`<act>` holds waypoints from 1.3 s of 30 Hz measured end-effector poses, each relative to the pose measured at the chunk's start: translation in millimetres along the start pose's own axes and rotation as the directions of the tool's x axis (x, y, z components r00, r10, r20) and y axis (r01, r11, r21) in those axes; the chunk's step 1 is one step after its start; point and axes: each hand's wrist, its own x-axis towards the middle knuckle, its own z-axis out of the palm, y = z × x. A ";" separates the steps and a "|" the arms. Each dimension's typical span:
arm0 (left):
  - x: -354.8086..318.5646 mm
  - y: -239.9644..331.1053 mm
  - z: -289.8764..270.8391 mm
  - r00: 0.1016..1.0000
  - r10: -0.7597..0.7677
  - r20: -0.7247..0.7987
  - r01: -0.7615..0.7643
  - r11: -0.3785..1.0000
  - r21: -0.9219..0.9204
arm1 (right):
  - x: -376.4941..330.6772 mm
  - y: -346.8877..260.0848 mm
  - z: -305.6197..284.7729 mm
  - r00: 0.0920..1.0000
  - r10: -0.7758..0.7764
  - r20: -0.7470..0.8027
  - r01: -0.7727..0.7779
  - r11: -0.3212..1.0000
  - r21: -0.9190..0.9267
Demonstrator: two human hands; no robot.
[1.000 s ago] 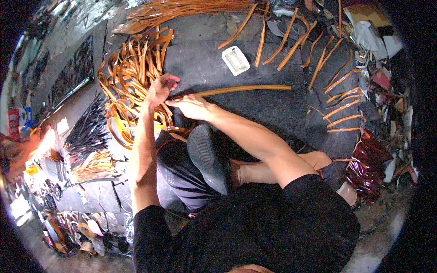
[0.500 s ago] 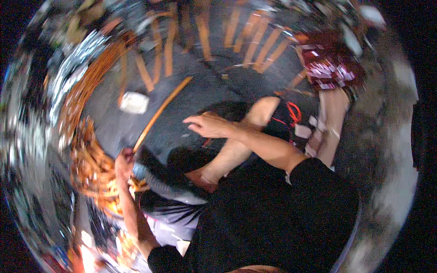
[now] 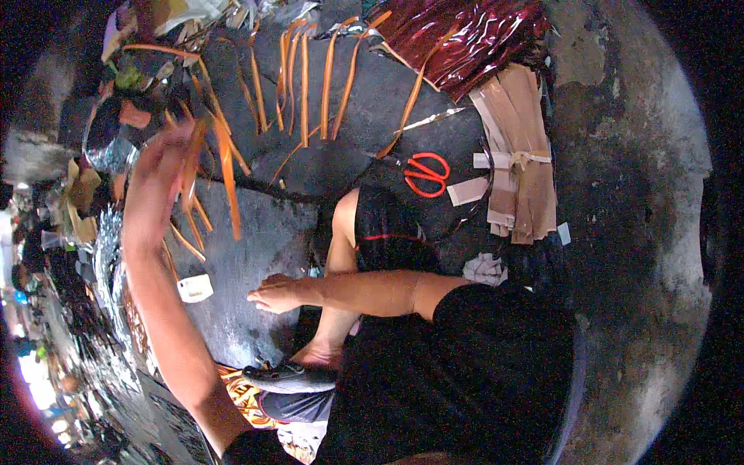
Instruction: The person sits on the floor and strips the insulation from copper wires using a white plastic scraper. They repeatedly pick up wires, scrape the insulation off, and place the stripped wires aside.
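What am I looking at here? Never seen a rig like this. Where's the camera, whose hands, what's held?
There's no robot: these are a person's two bare hands. All the pictures come from one wide fisheye camera worn on the person's head, looking down, so straight edges bend toward the dark rim. Picture left is the person's left.

The left hand is stretched out among orange strips at upper left; it's blurred, so I can't tell whether it grips one. The right hand is over the dark mat, with nothing visible in it.

Also there: a small white tray left of the right hand, red-handled scissors, a tied bundle of brown strips, and shiny dark red sheets at the top.
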 end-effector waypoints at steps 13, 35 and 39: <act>179.2 21.2 228.6 0.855 0.474 0.212 -0.477 0.878 -0.038 | 10.0 15.9 -5.3 0.980 0.051 -0.195 -0.031 0.994 0.105; 21.8 -209.1 61.7 0.965 -0.196 0.176 -0.011 0.639 0.769 | 8.8 -13.9 -17.6 0.993 0.048 0.110 -0.059 0.994 0.097; -110.1 -242.2 -43.1 1.000 -0.005 -0.024 0.019 0.765 0.644 | 6.4 -13.7 -12.3 0.980 0.046 0.193 -0.046 0.999 -0.003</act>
